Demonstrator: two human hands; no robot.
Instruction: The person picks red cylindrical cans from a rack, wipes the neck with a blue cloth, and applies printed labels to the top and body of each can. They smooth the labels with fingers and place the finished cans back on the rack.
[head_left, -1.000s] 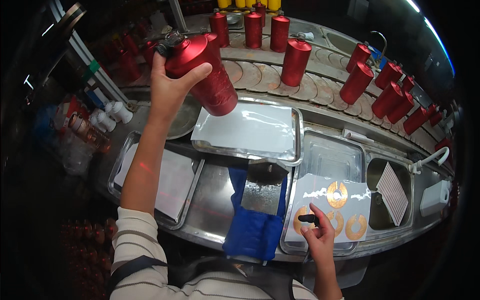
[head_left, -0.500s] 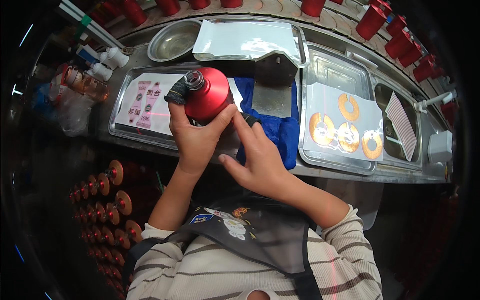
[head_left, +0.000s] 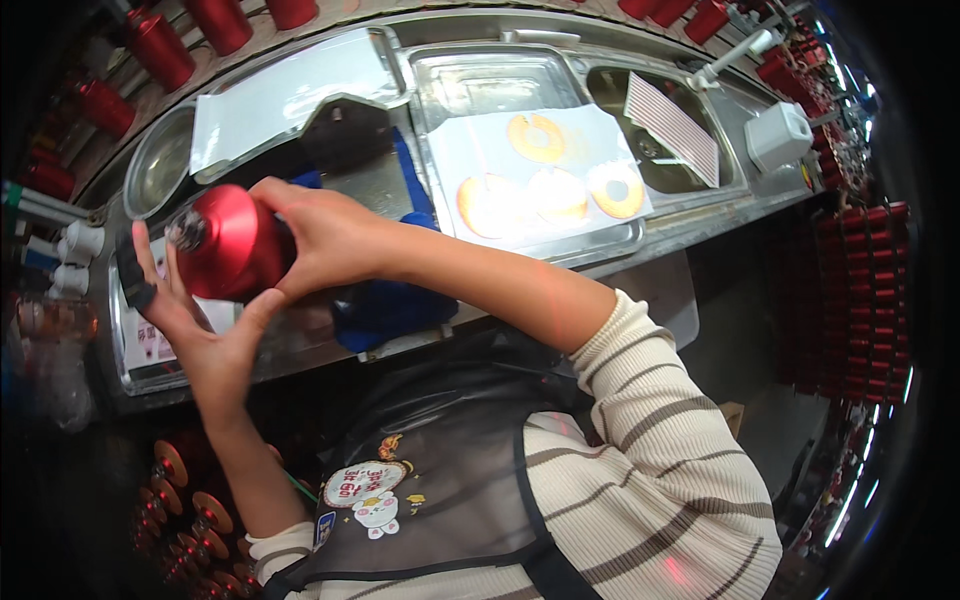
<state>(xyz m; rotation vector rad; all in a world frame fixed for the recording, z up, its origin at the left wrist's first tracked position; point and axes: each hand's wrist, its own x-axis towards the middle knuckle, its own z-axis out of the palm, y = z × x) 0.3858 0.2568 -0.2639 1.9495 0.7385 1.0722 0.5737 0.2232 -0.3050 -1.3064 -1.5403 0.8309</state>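
Observation:
A glossy red bottle with a clear glass neck and no cap on it is tilted over the left part of the counter. My right hand wraps round its right side, partly hiding its base. My left hand, somewhat blurred, cups the near left side, its thumb at the bottle and a black finger cover on its fingers. Beneath the hands, a tray bears a white sheet of pink printed labels, mostly hidden. A blue cloth lies to the right, by a metal stand.
Gold ring-shaped stickers lie on a white sheet over a steel tray. Behind are a round metal bowl and a sheet-covered tray. A sink with a striped sheet is at right; red bottles line the back.
The view has swung to the right. The bottle is now farther left in the picture, and my right hand reaches over its right side, whereas before it was at the base.

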